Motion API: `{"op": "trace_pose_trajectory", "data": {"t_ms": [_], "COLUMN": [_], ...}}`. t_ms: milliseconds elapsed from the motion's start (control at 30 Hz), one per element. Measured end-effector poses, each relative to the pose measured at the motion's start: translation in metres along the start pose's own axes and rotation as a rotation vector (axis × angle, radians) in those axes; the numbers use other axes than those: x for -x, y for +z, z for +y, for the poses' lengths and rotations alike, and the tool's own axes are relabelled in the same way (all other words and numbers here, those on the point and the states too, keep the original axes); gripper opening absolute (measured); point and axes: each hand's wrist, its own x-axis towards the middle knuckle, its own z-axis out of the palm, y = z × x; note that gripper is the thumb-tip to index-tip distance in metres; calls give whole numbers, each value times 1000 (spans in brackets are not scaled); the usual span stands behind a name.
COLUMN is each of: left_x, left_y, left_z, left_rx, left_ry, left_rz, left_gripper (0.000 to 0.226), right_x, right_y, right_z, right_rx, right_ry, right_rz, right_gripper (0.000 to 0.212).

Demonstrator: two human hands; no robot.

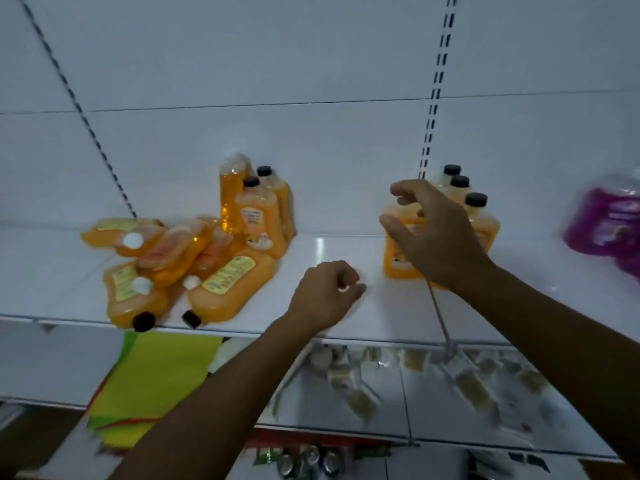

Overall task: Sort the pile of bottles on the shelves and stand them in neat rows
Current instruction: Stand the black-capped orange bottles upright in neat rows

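Observation:
A pile of orange bottles (166,265) lies on its side at the left of the white shelf (332,245), some with white caps, some with black. Behind the pile, three orange bottles (259,216) stand close together. To the right, a row of orange bottles with black caps (476,202) runs from front to back. My right hand (436,237) hovers just in front of this row's front bottle (398,254), fingers spread and curved, gripping nothing. My left hand (325,292) rests on the shelf between the two groups, fingers curled and holding nothing.
A purple bottle (602,223) stands blurred at the far right of the shelf. On the shelf below lie green and yellow sheets (162,368) and several small packets (415,372). Slotted uprights run up the white back wall.

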Motion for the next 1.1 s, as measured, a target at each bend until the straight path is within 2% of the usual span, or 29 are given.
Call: {"op": "trace_pose_trajectory", "data": {"t_ms": [100,267,400,500,633,800,1100], "left_x": [0,-18,-46,-68,-88,-93,-89], "left_y": [-39,-103,-133,-138,-128,-117,-106], "left_z": [-36,-94,-120,-132,-148,-154,-132], "left_rx": [-7,36,152,225,311,334,349], "left_ry": [-13,-89,-153,-147,-185,-208,-161], "left_rz": [103,257,213,169,155,210,195], "left_gripper": [20,32,50,48,44,42,35], "right_x": [-20,-59,-89,-108,-126,-131,-128], "right_y": [48,127,174,197,219,239,214], "right_z": [-18,-38,-48,-50,-50,-35,-24], "right_rx": [-28,-18,-37,-59,-109,28,45], "right_ry": [10,104,191,207,177,127,154], "right_rz": [-58,-188,-239,-272,-304,-322,-342], "right_gripper": [44,56,66,73,71,67,65]}}
